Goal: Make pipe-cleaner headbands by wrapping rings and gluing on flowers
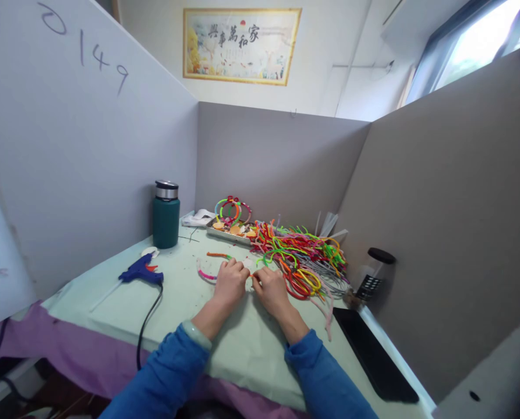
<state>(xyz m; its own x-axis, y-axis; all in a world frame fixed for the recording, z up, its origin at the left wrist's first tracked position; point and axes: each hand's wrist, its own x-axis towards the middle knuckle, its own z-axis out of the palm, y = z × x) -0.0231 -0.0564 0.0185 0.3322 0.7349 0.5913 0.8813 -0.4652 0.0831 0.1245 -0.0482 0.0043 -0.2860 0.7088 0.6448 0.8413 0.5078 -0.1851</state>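
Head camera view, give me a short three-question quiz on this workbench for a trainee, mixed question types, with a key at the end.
1. True or false: the left hand is holding the blue glue gun.
2. What stands just beyond the glue gun? A) a desk lamp B) a teal bottle C) a stapler
3. Which hand is nearer the heap of multicoloured cords?

Key: 1. False, it lies on the table. 2. B. 3. The right hand.

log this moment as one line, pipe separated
left hand: curled, grip hidden | right hand: pinching orange piece | colourful cord pile: beyond right hand | blue glue gun: lying at left, unheld
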